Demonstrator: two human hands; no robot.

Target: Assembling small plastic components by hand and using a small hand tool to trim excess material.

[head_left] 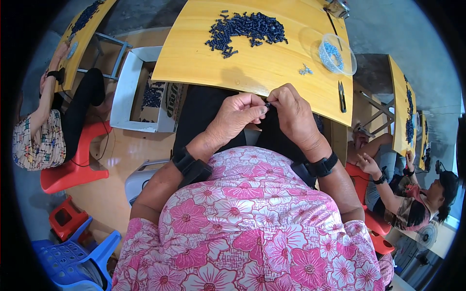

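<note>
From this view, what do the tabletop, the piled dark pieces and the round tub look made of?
Tabletop: wood or wood-look laminate, smooth; yellow, with a soft sheen.
Dark pieces: probably moulded plastic, alike in shape and colour; coated metal can't be ruled out.
Round tub: likely clear plastic, glossy; see-through wall.

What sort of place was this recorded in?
Probably a small assembly workshop: dark parts heaped on a yellow table, a clear tub of small pieces, and co-workers seated at similar tables.
</note>
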